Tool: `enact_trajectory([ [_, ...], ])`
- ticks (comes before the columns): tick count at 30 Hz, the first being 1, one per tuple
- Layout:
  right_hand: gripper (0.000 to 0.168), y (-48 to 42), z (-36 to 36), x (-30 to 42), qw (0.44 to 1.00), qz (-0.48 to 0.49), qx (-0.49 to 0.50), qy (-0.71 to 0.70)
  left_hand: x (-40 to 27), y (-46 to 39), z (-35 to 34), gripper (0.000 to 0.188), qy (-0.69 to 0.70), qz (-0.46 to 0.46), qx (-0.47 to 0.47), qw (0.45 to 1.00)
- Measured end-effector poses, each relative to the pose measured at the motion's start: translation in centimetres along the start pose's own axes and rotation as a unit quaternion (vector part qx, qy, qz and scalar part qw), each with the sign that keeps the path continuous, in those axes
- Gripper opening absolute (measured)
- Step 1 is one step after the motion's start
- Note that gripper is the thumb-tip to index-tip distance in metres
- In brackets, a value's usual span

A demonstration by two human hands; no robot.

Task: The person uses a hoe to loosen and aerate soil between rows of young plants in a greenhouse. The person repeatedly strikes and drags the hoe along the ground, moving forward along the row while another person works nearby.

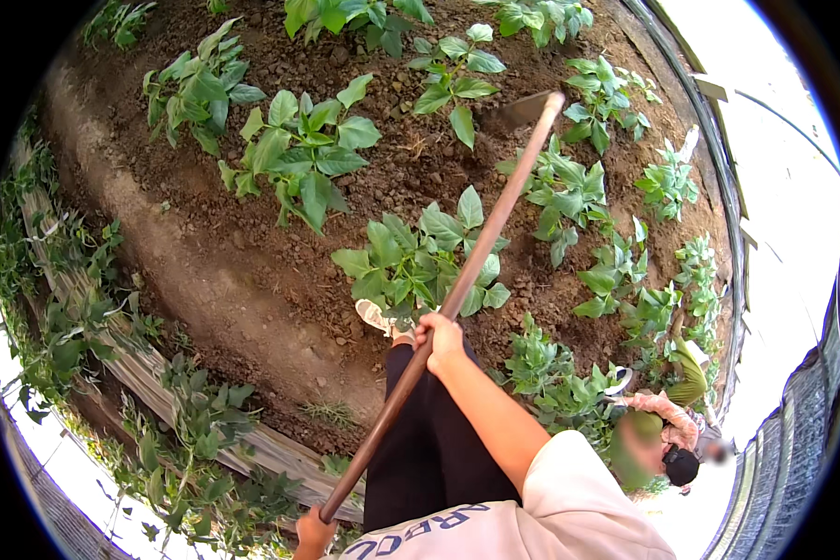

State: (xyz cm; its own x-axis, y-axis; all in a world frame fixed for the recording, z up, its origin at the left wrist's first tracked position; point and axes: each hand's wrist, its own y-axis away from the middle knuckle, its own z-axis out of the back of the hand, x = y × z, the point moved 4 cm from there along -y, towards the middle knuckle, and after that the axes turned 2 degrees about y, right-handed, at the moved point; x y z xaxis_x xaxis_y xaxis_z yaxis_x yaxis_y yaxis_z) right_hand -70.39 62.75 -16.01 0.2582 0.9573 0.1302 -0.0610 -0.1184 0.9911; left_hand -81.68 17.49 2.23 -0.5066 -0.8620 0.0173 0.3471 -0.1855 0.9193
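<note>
My right hand (442, 343) grips the middle of a long wooden hoe handle (493, 224). Lower left, my left hand (315, 530) is closed around the handle's end. The hoe stretches up and to the right, away from my body. Its metal blade (523, 110) is at the brown soil (420, 178), between leafy green plants; its lower edge is hard to make out. Just ahead of my feet, a broad-leaved plant (399, 259) grows partly behind the handle. One light-coloured shoe (373, 315) shows beside it.
More plants (301, 150) stand in rows. A trodden soil path (203, 273) runs along the left, beside a strip of sheeting (161, 378) and vines. At right, a person in a dark cap (680, 466) bends near plants; a bed edge (735, 175) curves behind.
</note>
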Motion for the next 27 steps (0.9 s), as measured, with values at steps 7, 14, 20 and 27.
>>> enact_trajectory([
  [7,0.007,-4.3,-2.6,13.9,0.983,0.174,-0.023,0.050,-12.9,-9.7,2.3,0.031,0.092,-0.057,-0.041,0.993],
  [14,0.006,-9.2,-2.3,1.6,0.996,0.021,-0.055,0.067,-7.0,-3.6,5.5,0.029,0.027,0.025,0.008,0.999],
  [20,0.007,1.6,-1.1,-10.9,0.991,-0.099,-0.016,0.093,7.4,4.6,3.5,0.028,0.029,0.061,-0.001,0.998],
  [27,0.011,0.6,-5.2,-3.7,0.999,-0.009,-0.005,0.040,5.7,-2.6,5.7,0.036,0.027,-0.005,-0.074,0.997],
])
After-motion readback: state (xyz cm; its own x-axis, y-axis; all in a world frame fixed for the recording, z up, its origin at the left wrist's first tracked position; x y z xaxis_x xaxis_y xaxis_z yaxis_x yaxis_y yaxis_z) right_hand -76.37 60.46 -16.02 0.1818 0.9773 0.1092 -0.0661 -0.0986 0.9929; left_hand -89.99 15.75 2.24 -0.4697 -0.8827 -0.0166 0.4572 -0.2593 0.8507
